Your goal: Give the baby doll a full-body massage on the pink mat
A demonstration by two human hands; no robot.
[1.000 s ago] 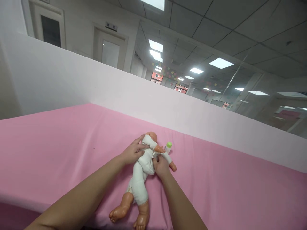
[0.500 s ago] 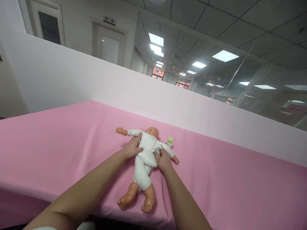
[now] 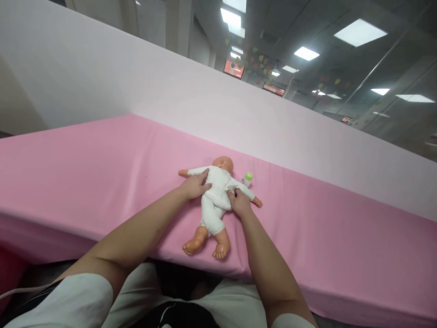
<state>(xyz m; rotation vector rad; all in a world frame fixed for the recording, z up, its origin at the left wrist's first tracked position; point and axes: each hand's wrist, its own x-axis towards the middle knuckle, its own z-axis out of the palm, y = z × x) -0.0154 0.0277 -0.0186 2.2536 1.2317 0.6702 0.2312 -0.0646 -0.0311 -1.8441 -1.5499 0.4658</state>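
A baby doll [image 3: 218, 187] in a white cloth body lies on its back on the pink-covered surface, its arms stretched out to the sides. The head points to the far wall and the bare feet toward me. My left hand [image 3: 196, 184] clasps the left side of its torso, thumb on the front. On the other side, my right hand [image 3: 241, 202] is curled against the torso, thumb on the cloth and fingertips partly hidden. Close to the doll's arm, beyond my right hand, is a small bottle [image 3: 248, 179] with a green cap.
The pink sheet [image 3: 314, 228] covers a long padded surface whose front edge is just before my knees. A white low wall [image 3: 170, 91] runs along the back, with glass above it. My white-clad legs [image 3: 235, 300] are below the front edge.
The view has tilted down, so the doll and hands appear higher and slightly right, and my legs show. Both hands stay at the doll's sides. The doll's arm on the left looks slightly lower.
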